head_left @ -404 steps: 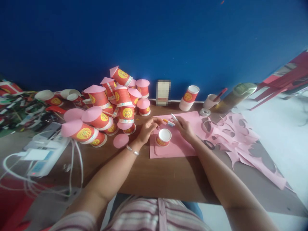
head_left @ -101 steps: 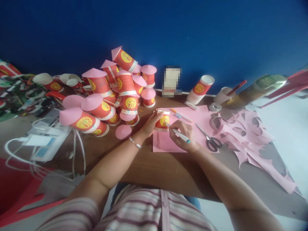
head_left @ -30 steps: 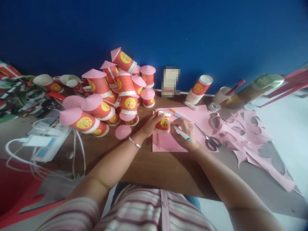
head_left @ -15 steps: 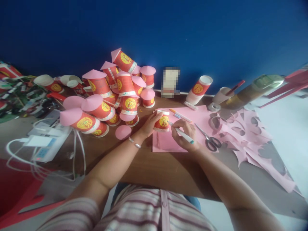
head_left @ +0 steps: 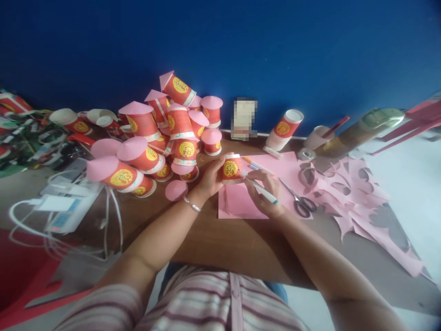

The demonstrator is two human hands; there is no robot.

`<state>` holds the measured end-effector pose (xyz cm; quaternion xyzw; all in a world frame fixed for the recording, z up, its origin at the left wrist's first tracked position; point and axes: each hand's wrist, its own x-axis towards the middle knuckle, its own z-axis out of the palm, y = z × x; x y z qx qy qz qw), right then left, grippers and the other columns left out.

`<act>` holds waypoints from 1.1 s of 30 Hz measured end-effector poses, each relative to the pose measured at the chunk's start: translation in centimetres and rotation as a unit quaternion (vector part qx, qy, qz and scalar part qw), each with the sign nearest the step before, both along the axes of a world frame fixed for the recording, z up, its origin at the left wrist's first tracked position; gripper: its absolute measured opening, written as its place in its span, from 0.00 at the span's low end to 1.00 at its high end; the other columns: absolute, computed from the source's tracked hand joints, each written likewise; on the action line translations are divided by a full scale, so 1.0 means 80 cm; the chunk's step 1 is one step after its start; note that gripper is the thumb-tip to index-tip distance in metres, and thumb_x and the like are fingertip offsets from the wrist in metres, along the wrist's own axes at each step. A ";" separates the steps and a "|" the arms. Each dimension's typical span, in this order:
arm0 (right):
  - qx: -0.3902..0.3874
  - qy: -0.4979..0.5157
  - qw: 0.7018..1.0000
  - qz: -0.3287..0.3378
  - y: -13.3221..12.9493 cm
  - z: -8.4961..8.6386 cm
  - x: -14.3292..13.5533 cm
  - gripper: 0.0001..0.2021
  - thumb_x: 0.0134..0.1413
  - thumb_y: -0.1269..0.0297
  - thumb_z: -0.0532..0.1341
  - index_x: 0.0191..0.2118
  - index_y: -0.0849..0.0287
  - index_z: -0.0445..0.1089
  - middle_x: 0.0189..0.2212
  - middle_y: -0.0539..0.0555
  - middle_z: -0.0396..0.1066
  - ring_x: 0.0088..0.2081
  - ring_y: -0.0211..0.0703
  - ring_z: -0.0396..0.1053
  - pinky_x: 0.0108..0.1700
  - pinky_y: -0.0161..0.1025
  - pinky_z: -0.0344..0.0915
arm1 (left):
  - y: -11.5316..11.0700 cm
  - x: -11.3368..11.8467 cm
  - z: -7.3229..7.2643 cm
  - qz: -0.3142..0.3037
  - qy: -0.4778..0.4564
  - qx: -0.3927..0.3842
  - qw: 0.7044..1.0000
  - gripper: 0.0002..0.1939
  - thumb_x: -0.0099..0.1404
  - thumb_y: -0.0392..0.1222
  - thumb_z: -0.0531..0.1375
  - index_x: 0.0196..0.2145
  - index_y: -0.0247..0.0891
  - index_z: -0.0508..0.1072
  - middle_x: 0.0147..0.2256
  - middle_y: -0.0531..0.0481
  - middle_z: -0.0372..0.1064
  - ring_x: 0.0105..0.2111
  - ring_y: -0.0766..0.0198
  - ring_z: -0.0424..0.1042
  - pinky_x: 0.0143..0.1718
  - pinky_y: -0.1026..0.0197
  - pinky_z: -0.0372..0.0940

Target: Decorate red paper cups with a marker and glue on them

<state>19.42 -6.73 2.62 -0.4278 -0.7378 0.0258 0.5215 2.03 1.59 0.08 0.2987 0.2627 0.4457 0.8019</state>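
Note:
A red paper cup (head_left: 231,169) with a yellow emblem is held by my left hand (head_left: 212,178), whose fingers are closed round its left side. My right hand (head_left: 266,192) pinches a white marker (head_left: 262,190) with a green end, and its tip is at the cup's lower right side. Under both lies a pink paper sheet (head_left: 241,207). Two more pens, one orange (head_left: 253,162), rest on the sheet behind my right hand. Scissors (head_left: 302,204) with dark handles lie open just right of that hand.
Several red cups with pink cone tops (head_left: 138,120) are piled at the left. Pink paper scraps (head_left: 354,197) cover the right side. Stacked cups (head_left: 285,130), a tape roll (head_left: 306,154) and a bottle (head_left: 361,131) stand behind. A white power strip (head_left: 65,214) with cables lies left.
The cup has turned and tilted a little in my left hand, and its emblem has shifted left. The marker tip now sits lower on the cup's side.

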 end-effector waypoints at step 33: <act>-0.037 0.051 0.998 0.006 0.004 -0.012 -0.001 0.04 0.67 0.65 0.63 0.46 0.55 0.70 0.36 0.53 0.79 0.36 0.44 0.79 0.39 0.41 0.76 | -0.009 -0.001 0.010 -0.031 0.034 0.018 0.999 0.39 0.53 0.39 0.75 0.60 0.41 0.68 0.48 0.46 0.77 0.51 0.51 0.78 0.58 0.42 0.70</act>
